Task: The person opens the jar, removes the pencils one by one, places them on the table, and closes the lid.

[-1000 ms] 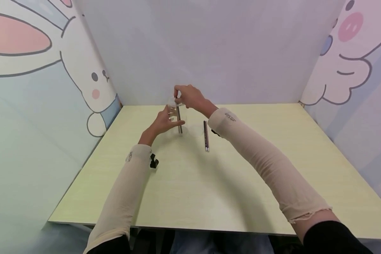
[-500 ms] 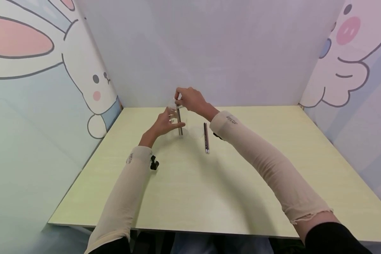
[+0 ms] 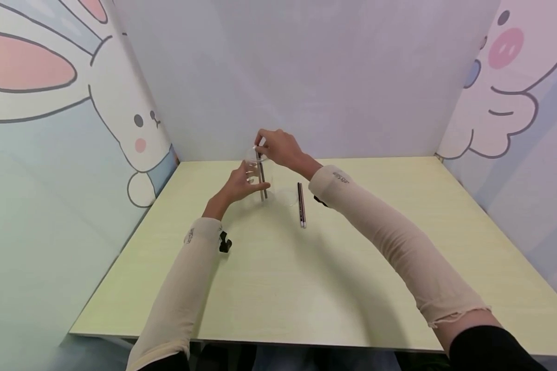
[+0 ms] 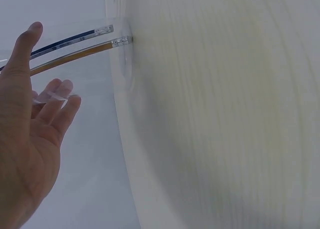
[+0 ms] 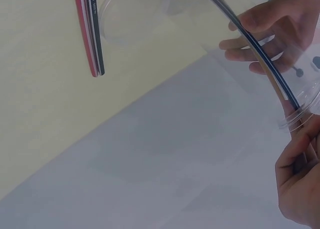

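Observation:
A tall clear plastic jar (image 4: 127, 69) stands upright near the table's far edge, two pencils inside it. My left hand (image 3: 235, 186) holds the jar's side, thumb across the front and fingers bent around behind. In the left wrist view, a dark pencil (image 4: 75, 40) and a brown pencil (image 4: 80, 54) show their pale ends near the jar's base. At the jar's mouth my right hand (image 3: 280, 148) pinches the top of a pencil with thumb and fingertips. Which of the two pencils it grips is hard to tell, since the fingers cover the tips.
Two more pencils (image 3: 301, 205) lie side by side on the table (image 3: 278, 288), right of the jar. Between them and the jar lies a clear round lid (image 5: 132, 16). A pale wall (image 3: 306, 77) rises directly behind the table, with cartoon-printed panels on both sides.
The scene sits slightly lower in the head view as the camera tilts. Both hands stay at the jar; the pencils in it have shifted slightly.

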A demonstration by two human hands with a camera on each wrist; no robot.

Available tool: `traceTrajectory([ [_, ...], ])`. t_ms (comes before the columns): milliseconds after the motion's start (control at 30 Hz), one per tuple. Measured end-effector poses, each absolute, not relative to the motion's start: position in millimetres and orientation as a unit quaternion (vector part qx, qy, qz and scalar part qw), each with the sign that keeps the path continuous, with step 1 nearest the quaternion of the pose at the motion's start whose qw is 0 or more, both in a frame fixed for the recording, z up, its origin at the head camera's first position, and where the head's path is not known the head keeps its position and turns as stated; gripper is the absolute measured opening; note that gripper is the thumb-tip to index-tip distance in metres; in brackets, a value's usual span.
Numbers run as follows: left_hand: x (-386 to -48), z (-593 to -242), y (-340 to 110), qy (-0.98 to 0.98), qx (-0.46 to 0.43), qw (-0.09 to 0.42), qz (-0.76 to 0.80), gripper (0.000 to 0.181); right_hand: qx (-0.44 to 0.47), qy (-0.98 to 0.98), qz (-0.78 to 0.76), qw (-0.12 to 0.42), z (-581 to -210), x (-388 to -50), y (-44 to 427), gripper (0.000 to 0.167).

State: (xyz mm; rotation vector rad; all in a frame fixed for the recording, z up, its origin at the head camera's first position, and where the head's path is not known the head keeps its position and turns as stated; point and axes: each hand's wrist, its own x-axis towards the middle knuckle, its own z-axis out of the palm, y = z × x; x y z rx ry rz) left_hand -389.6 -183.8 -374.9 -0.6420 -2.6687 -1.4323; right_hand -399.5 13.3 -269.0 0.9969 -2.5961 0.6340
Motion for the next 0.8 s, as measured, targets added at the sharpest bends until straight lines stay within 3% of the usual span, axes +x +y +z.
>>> traceTrajectory([
  [433,-391,-377,-185,-0.863,-0.207,0.035,-0.460,0.086,0.343,-0.876,0.267,0.210,-252,-401,18,0.023],
  [800,-393,-378,-187,-0.865,-0.203,0.031,-0.458,0.091,0.329,-0.866,0.288,0.242,-234,-404,18,0.027],
])
